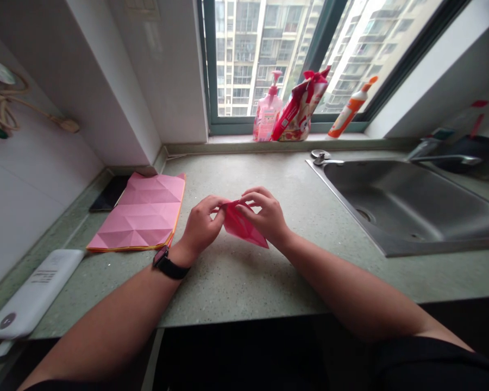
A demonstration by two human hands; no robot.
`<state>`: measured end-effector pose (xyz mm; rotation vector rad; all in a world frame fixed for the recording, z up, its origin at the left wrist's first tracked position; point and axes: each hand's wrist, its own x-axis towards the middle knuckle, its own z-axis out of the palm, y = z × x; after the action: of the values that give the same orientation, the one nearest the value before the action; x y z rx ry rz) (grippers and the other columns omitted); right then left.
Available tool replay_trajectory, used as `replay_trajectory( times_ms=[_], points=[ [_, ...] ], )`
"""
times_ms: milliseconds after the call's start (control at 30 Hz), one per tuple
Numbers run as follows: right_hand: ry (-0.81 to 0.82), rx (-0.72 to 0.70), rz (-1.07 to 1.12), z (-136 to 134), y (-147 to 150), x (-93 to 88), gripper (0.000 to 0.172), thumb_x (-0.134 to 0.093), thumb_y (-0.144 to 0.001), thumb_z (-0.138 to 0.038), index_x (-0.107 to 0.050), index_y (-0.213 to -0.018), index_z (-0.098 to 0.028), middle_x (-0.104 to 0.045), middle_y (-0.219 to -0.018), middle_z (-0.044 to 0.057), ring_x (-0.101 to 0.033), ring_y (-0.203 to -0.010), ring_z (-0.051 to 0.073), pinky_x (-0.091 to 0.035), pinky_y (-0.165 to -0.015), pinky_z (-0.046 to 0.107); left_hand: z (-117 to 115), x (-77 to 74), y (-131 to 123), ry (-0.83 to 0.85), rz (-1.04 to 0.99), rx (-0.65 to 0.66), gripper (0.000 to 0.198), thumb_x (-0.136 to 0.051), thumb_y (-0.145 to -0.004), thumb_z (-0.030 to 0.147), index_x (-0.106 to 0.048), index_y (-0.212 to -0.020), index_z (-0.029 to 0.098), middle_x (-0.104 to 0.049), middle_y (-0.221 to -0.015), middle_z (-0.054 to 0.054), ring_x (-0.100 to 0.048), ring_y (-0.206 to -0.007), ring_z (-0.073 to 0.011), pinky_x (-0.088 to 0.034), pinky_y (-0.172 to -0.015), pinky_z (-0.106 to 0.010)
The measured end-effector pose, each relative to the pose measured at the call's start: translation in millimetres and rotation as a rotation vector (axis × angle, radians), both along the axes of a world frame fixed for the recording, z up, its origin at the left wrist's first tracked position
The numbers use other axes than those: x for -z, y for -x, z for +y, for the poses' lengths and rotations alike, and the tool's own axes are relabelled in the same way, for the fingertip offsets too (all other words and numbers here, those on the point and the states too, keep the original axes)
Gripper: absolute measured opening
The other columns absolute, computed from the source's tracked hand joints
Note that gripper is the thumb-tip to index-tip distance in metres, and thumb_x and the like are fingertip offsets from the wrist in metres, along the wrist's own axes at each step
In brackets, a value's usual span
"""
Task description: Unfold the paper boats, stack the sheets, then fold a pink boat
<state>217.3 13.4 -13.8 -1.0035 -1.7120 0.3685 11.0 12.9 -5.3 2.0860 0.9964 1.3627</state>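
Folded red paper, held over the table, one end clamped in the grip of the left hand, upper edge pinched by that of the right hand, pink-topped paper stack laid at left

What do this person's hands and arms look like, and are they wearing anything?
Both the left hand and right hand are ungloved, and the forearms are bare. A watch with a black band sits on the left wrist; the right wrist shows nothing worn. Dark sleeves show at the picture's bottom edge.
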Motion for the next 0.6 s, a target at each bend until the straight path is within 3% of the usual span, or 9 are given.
replay_trajectory(
  times_ms=[133,333,600],
  points=[
    [-0.069,0.045,-0.052,-0.9,-0.9,-3.4,0.016,-0.079,-0.097,-0.042,-0.079,-0.092,-0.027,-0.074,-0.103,0.006,-0.072,-0.097,0.024,-0.068,-0.082,0.046,-0.3,-0.5,-0.5,0.022,0.009,-0.016,0.018,-0.061,-0.103,0.019,-0.078,-0.106,0.021,-0.079,-0.103,-0.005,-0.074,-0.096,-0.0173,-0.066,-0.082,-0.026],
    [0.035,0.073,-0.05,-2.6,-1.0,-6.9,0.025,-0.08,-0.096,-0.052,-0.081,-0.09,-0.028,-0.073,-0.105,0.009,-0.071,-0.098,0.027,-0.068,-0.08,0.047,-2.7,-4.7,-0.2,0.071,0.013,-0.053,0.02,-0.06,-0.105,0.024,-0.079,-0.105,0.021,-0.079,-0.106,-0.007,-0.074,-0.098,-0.0187,-0.066,-0.079,-0.026],
    [0.008,0.087,-0.076,-3.8,1.1,-5.0,0.013,-0.077,-0.098,-0.04,-0.083,-0.095,-0.029,-0.075,-0.104,0.008,-0.072,-0.1,0.027,-0.066,-0.086,0.05,-2.2,-4.8,0.0,0.037,0.037,0.003,0.02,-0.06,-0.104,0.018,-0.08,-0.107,0.021,-0.079,-0.107,-0.006,-0.074,-0.1,-0.0181,-0.066,-0.084,-0.027]
  ],
)
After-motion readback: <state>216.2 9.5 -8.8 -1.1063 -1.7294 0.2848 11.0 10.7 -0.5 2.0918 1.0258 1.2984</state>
